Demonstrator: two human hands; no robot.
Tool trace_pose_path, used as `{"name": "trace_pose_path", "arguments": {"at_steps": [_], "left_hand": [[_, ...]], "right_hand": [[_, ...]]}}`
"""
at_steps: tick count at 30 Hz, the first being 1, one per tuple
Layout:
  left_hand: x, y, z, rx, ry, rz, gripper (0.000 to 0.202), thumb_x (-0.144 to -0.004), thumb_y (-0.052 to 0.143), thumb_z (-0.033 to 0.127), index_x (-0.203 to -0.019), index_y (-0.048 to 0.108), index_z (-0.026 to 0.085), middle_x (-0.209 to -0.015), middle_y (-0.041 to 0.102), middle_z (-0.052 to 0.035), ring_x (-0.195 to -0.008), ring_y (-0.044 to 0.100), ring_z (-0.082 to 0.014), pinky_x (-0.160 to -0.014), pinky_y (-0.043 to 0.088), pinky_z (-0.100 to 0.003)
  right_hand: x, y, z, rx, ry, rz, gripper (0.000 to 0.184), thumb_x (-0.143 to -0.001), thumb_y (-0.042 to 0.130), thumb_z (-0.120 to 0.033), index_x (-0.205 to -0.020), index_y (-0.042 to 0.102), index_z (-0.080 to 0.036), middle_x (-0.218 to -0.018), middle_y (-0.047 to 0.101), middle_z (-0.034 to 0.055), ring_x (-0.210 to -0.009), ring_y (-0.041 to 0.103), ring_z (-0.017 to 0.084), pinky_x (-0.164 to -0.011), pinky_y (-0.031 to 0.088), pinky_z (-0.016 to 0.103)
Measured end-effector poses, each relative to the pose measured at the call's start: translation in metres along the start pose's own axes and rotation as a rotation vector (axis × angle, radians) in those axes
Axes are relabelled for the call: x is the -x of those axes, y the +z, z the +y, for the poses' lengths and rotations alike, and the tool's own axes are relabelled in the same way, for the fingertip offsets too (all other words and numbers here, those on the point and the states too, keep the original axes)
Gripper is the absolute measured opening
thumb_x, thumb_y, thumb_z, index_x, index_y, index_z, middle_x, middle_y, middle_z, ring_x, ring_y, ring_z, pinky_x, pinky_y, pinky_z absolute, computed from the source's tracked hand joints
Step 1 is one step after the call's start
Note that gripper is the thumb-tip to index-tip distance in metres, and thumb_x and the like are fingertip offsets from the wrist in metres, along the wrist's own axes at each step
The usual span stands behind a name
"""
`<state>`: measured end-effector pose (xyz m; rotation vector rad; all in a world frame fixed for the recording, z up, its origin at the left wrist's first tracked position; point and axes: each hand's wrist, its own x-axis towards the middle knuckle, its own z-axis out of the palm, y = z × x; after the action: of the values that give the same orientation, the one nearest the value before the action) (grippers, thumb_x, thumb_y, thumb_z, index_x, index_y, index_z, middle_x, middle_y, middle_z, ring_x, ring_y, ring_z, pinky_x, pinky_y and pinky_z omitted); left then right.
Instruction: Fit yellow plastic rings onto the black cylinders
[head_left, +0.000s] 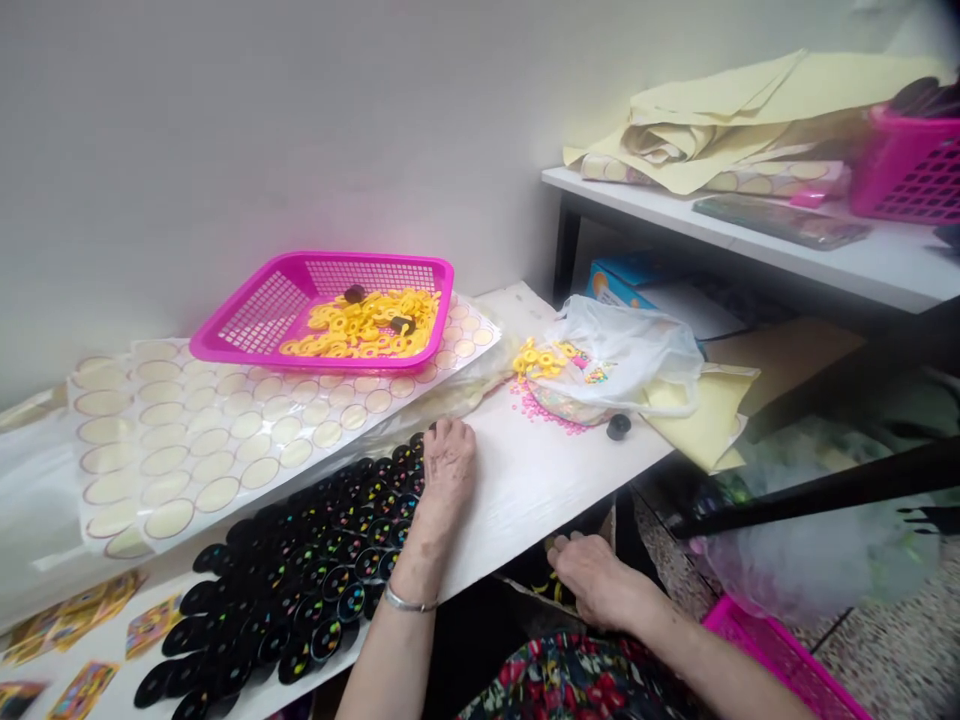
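Many small round black cups (pixel 300 570), with coloured bits inside, stand in packed rows on the white table. At the far right end of these rows is my left hand (pixel 448 465), its fingers curled down against the outermost cups. Whatever lies under those fingers is hidden. Below the table edge, over my lap, my right hand (pixel 589 572) reaches into a dark open container (pixel 536 570) with black and yellow pieces in it. Its fingers are bent together, and their tips are partly out of sight.
A pink basket (pixel 247 300) of yellow ring-shaped pieces (pixel 367 325) sits on sheets of round stickers (pixel 217 440). A plastic bag (pixel 626 345), pink beads (pixel 544 408) and a lone black cup (pixel 619 427) lie rightward. A shelf (pixel 810 235) stands at right.
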<state>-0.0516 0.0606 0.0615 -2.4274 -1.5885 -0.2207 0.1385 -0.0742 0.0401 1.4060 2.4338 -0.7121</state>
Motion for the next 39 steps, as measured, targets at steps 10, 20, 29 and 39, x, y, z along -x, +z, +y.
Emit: {"name": "trace_pose_path", "arguments": {"at_steps": [10, 20, 29, 39], "left_hand": [[-0.001, 0.017, 0.03, 0.576, -0.084, 0.062, 0.019, -0.064, 0.052, 0.01, -0.077, 0.063, 0.019, -0.082, 0.06, -0.0047, -0.082, 0.051, -0.0199, -0.072, 0.041, -0.033], [0.003, 0.048, 0.039, 1.22, -0.36, 0.235, 0.04, -0.054, 0.074, 0.024, -0.091, 0.064, 0.014, -0.077, 0.06, 0.0006, -0.068, 0.055, -0.0119, -0.063, 0.045, -0.025], [0.007, 0.061, 0.042, 1.281, -0.337, 0.232, 0.034, -0.052, 0.075, 0.023, -0.084, 0.065, 0.016, -0.074, 0.058, 0.0016, -0.069, 0.054, -0.0122, -0.066, 0.045, -0.026], [0.006, 0.062, 0.042, 1.273, -0.318, 0.208, 0.033, -0.051, 0.076, 0.021, -0.082, 0.065, 0.016, -0.073, 0.057, 0.0021, -0.068, 0.053, -0.012, -0.065, 0.043, -0.025]], "right_hand": [[-0.026, 0.019, 0.031, -0.375, 0.004, -0.104, 0.03, -0.063, 0.054, -0.006, -0.091, 0.062, -0.013, -0.09, 0.066, 0.0094, -0.085, 0.062, 0.019, -0.07, 0.045, 0.026], [-0.073, -0.081, 0.061, -0.479, 0.103, 0.564, 0.016, -0.076, 0.047, -0.016, -0.083, 0.062, -0.015, -0.081, 0.062, 0.0059, -0.08, 0.057, 0.017, -0.072, 0.042, 0.028], [-0.123, -0.078, 0.07, 0.054, 0.344, 0.517, 0.031, -0.086, 0.032, -0.014, -0.099, 0.059, -0.016, -0.103, 0.058, 0.0117, -0.089, 0.056, 0.022, -0.063, 0.036, 0.028], [-0.113, -0.082, 0.08, -0.202, 0.13, 0.49, 0.017, -0.078, 0.046, -0.016, -0.082, 0.063, -0.015, -0.085, 0.063, 0.0077, -0.083, 0.055, 0.018, -0.07, 0.036, 0.026]]}}
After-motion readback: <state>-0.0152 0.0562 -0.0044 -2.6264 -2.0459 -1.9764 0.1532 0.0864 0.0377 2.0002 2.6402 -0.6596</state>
